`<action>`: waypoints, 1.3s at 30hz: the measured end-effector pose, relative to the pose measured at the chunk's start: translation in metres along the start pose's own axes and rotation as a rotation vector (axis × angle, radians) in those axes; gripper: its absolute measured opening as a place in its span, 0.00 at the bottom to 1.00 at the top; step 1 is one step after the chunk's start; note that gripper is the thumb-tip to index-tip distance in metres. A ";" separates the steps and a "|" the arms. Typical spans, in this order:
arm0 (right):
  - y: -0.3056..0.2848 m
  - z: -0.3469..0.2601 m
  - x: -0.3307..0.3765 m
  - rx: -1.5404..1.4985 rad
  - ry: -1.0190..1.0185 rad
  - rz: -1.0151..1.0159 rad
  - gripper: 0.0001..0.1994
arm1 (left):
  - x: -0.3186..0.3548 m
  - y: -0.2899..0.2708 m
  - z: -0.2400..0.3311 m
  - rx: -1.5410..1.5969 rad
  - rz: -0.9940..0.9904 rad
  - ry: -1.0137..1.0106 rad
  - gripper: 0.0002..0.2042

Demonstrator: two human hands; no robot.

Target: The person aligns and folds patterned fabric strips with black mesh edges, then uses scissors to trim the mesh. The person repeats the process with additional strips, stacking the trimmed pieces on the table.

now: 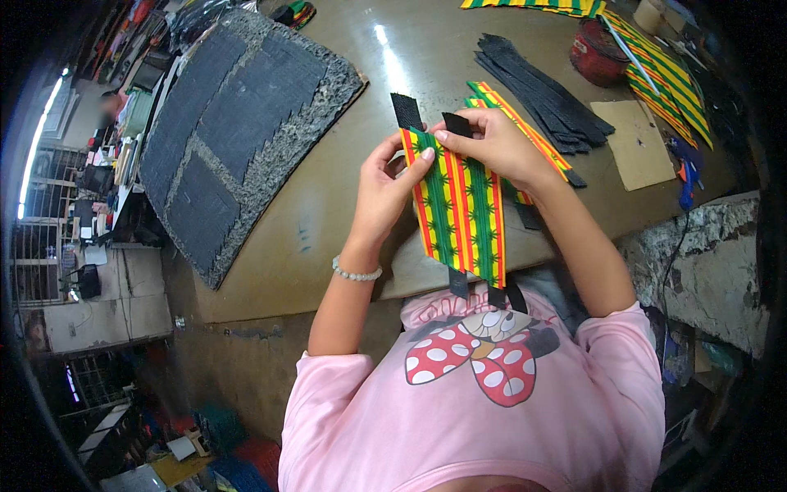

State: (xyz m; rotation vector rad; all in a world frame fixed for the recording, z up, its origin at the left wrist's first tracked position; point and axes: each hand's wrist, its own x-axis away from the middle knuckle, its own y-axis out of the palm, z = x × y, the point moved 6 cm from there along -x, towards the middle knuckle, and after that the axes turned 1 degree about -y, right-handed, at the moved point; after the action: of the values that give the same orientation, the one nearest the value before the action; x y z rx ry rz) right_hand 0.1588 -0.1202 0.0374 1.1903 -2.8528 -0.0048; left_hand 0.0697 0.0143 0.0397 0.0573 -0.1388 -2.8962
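Left hand (384,187) and right hand (502,149): fingers (416,168) clamped on patterned strips (456,209), upper end; black straps (537,97), right of strips.

Brown tabletop (329,190) under a grey-black board (246,131), black straps (541,102), tan card (633,146) and patterned strips (522,123).

Extends both arms forward from bent elbows. Slants the left forearm (354,295) slightly rightward and the right forearm (586,246) more strongly leftward, with both hands near each other. Pinches with the left hand (387,189), laying the left thumb (421,166) on top and curling the fingers partly out of sight. Pinches also with the right hand (496,149), pointing the right thumb (456,145) leftward toward the other.
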 end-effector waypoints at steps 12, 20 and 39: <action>0.007 -0.018 -0.001 0.310 -0.131 -0.066 0.13 | 0.000 -0.013 -0.006 -0.080 0.053 0.067 0.11; 0.011 -0.018 0.001 0.245 -0.142 -0.018 0.12 | 0.009 -0.011 -0.006 -0.101 0.163 0.129 0.07; 0.021 0.015 -0.013 0.022 -0.099 -0.124 0.10 | 0.018 -0.009 -0.016 -0.231 0.321 0.357 0.09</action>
State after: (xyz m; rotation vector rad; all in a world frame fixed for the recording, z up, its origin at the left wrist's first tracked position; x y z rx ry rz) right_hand 0.1524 -0.0958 0.0226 1.4085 -2.8631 -0.0391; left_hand 0.0506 0.0172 0.0225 0.4612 0.2293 -2.5138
